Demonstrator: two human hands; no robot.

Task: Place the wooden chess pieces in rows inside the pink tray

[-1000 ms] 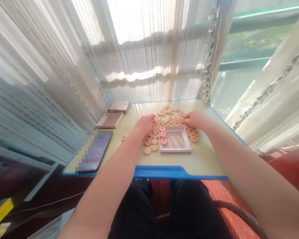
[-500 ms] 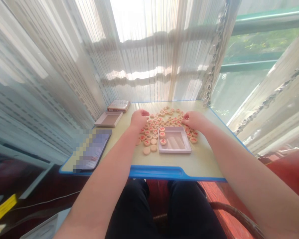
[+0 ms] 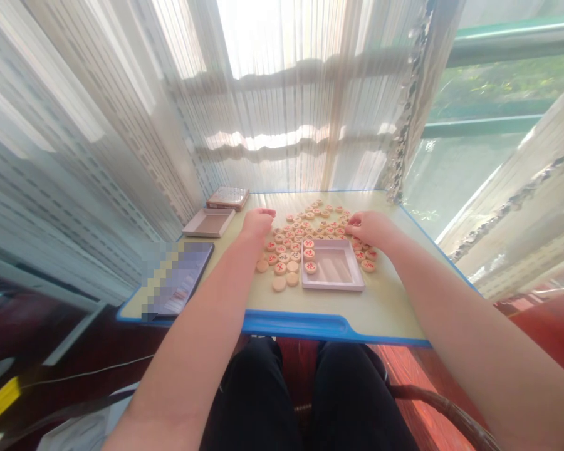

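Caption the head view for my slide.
Bare left hand and right hand among wooden game pieces on a table, near a white tray holding three.

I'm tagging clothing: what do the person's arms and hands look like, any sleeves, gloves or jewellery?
The left hand and right hand wear no gloves, and no watch or bracelet shows. Both forearms are bare, with no sleeve in view.

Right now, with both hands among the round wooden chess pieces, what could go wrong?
1. Loose round wooden chess pieces lie near the table's blue front edge; a sweep of the left hand could roll them off.
2. The right hand is close to the shallow white plastic tray; a nudge might shift it and spill the three pieces inside.
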